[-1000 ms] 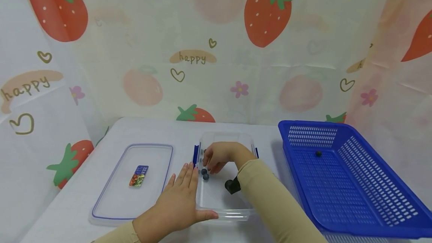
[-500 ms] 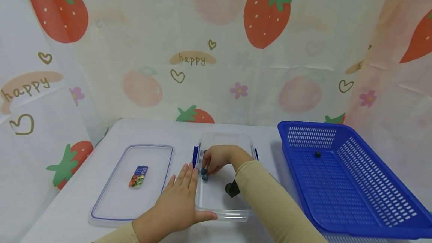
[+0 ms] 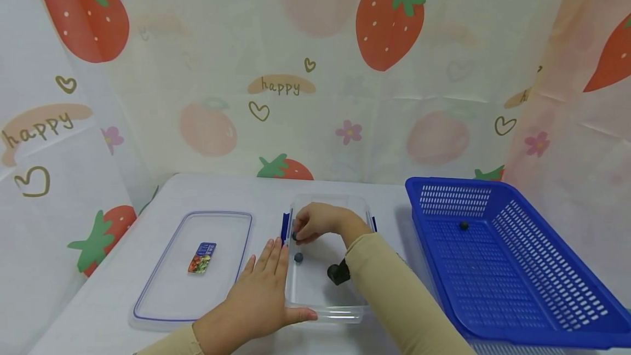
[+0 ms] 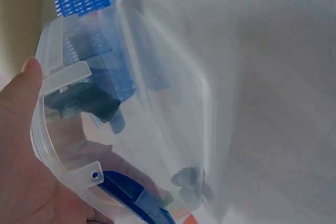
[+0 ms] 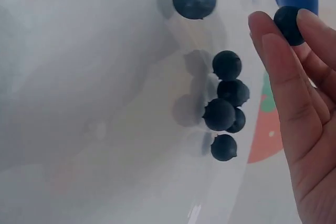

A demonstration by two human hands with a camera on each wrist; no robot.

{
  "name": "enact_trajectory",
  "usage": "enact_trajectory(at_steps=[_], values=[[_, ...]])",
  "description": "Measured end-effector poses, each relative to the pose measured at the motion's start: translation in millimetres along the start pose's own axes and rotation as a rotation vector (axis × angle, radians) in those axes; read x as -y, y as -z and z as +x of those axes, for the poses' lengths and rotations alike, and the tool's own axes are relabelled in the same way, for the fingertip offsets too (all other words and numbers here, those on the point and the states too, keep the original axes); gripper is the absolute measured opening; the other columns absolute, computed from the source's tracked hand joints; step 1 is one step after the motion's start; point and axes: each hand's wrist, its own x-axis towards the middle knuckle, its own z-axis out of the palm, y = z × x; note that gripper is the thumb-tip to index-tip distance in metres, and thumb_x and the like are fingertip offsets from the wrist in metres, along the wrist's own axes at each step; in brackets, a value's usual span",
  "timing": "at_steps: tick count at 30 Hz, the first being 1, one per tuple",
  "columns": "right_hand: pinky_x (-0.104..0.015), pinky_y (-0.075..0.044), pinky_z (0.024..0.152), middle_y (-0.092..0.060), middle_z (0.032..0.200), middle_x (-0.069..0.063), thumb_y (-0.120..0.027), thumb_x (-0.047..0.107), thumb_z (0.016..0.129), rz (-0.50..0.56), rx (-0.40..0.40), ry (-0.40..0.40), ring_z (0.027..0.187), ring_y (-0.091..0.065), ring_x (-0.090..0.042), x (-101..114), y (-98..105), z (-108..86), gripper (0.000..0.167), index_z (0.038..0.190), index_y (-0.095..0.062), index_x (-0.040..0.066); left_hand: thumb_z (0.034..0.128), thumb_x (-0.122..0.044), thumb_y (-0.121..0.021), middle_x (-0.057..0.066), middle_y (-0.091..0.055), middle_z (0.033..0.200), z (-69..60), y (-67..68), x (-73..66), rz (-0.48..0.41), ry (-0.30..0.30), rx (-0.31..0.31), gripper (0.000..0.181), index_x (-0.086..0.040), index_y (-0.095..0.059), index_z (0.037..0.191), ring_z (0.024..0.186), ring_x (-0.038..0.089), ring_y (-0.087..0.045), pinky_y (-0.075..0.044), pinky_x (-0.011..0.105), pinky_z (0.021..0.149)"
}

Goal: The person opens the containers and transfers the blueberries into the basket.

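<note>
A dark blueberry point(image 5: 287, 24) was pinched between the thumb and fingertips of the right hand point(image 3: 317, 221), and we saw it inside a clear plastic container point(image 3: 315, 295), close to the left wall. Just nearer to us, one loose berry point(image 3: 298, 257) lay apart on the container's floor. The right wrist view showed five more berries in a row point(image 5: 219, 114), bunched along the same wall; from above, the hand hid them.

As we judged it, the sorting by hand was partway through: one berry was in the grasp, six lay unheld in the container, and a single small dark ball point(image 3: 464, 225) sat toward the far end of the blue basket point(image 3: 493, 289) on the right. Which way the berries were going, we could not tell. The lid point(image 3: 162, 284) was off, lying flat to the left with a printed label point(image 3: 202, 258) on it.

The right forearm slanted in across the container's right side, the hand turned leftward. The left hand point(image 3: 258, 292) was flat, its straight fingers along the container's left side by a blue latch point(image 3: 285, 227), its thumb stretched over the near corner, gripping nothing.
</note>
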Motion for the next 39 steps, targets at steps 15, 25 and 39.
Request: enact_trajectory(at_steps=[15,25,39], values=[[-0.036,-0.051,0.08,-0.067,0.088,-0.008,-0.067,0.005,0.081,0.038,-0.047,0.113,0.083,-0.064,-0.023,13,36,-22.8,0.011,0.092,-0.064,0.006,0.0621,-0.087,-0.039,0.02,-0.008,0.151,-0.3,1.4,-1.0,-0.014,0.009,0.008,0.123,0.003,-0.017,0.144,0.139,0.033,-0.004,-0.015,0.058,0.105],[-0.035,-0.049,0.084,-0.064,0.096,-0.014,-0.063,0.001,0.083,0.078,-0.148,0.195,0.096,-0.061,-0.028,-1,106,-79.5,0.017,0.099,-0.057,-0.001,0.0611,-0.088,-0.038,0.019,-0.005,0.151,0.4,-0.3,-1.0,-0.012,0.011,0.013,0.125,0.002,-0.015,0.145,0.139,0.032,-0.003,-0.014,0.057,0.106],[-0.033,-0.049,0.082,-0.06,0.098,-0.014,-0.061,0.001,0.084,0.094,-0.32,0.094,0.093,-0.062,-0.024,-72,171,-171.5,0.027,0.106,-0.05,-0.01,0.0651,-0.084,-0.041,0.021,-0.007,0.151,-1.8,0.2,-1.6,0.002,0.001,-0.014,0.121,0.004,-0.016,0.144,0.139,0.033,-0.004,-0.015,0.056,0.106]])
